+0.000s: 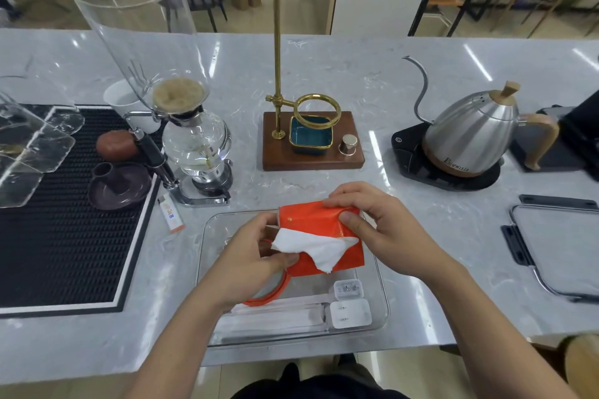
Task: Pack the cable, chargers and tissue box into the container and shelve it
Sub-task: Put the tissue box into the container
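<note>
**Tissue box over container**

Lying nearest in the clear container [382,311]: two white chargers [350,312], orange cable [275,293]. Hovering above: orange tissue box [327,236], being gripped by left hand [256,253] and right hand [372,220], fingers curling round its ends.

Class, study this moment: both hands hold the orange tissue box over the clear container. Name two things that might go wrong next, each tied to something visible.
1. A white tissue hangs loose from the tissue box, pinched by the left hand; it may pull out or snag while the right hand lowers the box.
2. The chargers and orange cable already lie in the container; the box may land on them and sit tilted.
</note>
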Available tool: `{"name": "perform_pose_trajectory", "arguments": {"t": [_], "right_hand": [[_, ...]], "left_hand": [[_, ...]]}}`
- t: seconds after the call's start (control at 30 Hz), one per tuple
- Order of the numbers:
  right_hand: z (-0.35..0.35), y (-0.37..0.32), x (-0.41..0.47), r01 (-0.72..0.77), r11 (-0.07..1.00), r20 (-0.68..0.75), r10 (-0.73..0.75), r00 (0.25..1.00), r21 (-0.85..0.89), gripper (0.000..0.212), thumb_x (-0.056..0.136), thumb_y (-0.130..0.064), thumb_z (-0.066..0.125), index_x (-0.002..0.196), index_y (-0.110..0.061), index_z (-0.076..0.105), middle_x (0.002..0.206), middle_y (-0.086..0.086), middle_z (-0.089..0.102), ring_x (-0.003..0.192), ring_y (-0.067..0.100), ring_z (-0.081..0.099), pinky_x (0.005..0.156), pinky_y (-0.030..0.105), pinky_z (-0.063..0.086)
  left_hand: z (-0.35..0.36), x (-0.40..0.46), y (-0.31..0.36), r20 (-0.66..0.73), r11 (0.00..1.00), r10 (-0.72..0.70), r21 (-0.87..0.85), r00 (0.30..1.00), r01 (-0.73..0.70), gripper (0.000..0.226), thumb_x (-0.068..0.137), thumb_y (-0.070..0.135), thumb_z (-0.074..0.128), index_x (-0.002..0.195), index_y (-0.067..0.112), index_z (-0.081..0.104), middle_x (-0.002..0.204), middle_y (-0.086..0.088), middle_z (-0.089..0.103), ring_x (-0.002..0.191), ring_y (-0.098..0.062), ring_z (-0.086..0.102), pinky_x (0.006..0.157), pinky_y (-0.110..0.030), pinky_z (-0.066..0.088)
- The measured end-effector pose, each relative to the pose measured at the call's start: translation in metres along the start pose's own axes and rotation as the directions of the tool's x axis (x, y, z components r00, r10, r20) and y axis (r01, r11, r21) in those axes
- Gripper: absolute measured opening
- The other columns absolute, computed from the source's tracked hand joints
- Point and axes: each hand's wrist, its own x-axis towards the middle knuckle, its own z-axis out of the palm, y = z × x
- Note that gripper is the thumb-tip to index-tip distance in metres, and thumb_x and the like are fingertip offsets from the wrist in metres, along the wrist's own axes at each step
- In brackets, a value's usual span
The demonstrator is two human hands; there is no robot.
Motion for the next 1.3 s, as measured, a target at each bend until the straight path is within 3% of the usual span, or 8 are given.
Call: {"name": "perform_pose_trajectory", "arguments": {"t": [0.27,0.5,0.6,0.7,0.97,1.3], "right_hand": [[0.004,0.002,-0.006,0.017,0.974,-0.116,-0.044,0.992,-0.226,0.026,0.091,-0.009,0.065,0.111,-0.023,0.073,0.111,-0.009,0.066,0.109,0.010,0.056,0.096,0.030,0.047],[0.010,0.008,-0.006,0.038,0.915,-0.111,-0.090,0.990,-0.402,0.024,0.086,-0.008,0.068,0.105,-0.021,0.076,0.105,-0.005,0.071,0.099,0.012,0.060,0.094,0.013,0.034],[0.011,0.009,-0.007,0.037,0.902,-0.112,-0.094,0.989,-0.430,0.024,0.086,-0.011,0.069,0.105,-0.023,0.076,0.105,-0.007,0.072,0.100,0.013,0.062,0.097,0.029,0.039],[0.013,0.009,-0.007,0.036,0.895,-0.107,-0.093,0.990,-0.445,0.023,0.085,-0.011,0.070,0.103,-0.023,0.076,0.104,-0.007,0.072,0.100,0.014,0.063,0.096,0.032,0.039],[0.018,0.011,-0.009,0.054,0.882,-0.070,-0.098,0.993,-0.469,0.021,0.082,-0.005,0.073,0.097,-0.018,0.078,0.098,-0.004,0.075,0.091,0.017,0.066,0.087,0.037,0.051],[0.020,0.012,-0.006,0.049,0.847,-0.051,-0.089,0.995,-0.530,0.019,0.084,-0.011,0.072,0.097,-0.022,0.078,0.098,-0.005,0.075,0.090,0.015,0.067,0.092,0.030,0.033]], "left_hand": [[0.007,0.003,-0.013,-0.059,0.999,-0.024,0.046,0.998,0.027,0.047,0.078,-0.004,0.074,0.111,0.026,0.060,0.106,0.000,0.071,0.097,-0.014,0.069,0.088,-0.034,0.056],[0.015,0.006,-0.021,-0.079,0.997,-0.059,0.052,0.995,0.063,0.044,0.080,-0.006,0.071,0.109,0.024,0.059,0.104,0.000,0.071,0.097,-0.013,0.068,0.086,-0.033,0.056],[0.017,0.007,-0.022,-0.065,0.996,-0.068,0.056,0.996,0.072,0.042,0.082,-0.007,0.069,0.110,0.022,0.059,0.105,-0.002,0.070,0.097,-0.013,0.068,0.079,-0.024,0.055],[0.017,0.007,-0.023,-0.060,0.994,-0.075,0.076,0.995,0.080,0.039,0.082,-0.007,0.069,0.109,0.020,0.058,0.103,-0.002,0.069,0.095,-0.012,0.067,0.075,-0.018,0.054],[0.019,0.008,-0.032,-0.068,0.972,-0.119,0.194,0.991,0.130,0.040,0.081,0.006,0.073,0.107,0.031,0.057,0.102,0.007,0.071,0.094,-0.012,0.069,0.089,-0.042,0.055],[0.018,0.010,-0.037,-0.060,0.965,-0.109,0.232,0.992,0.120,0.042,0.069,0.027,0.071,0.108,0.038,0.058,0.102,0.010,0.073,0.095,-0.011,0.070,0.088,-0.045,0.055]]}}
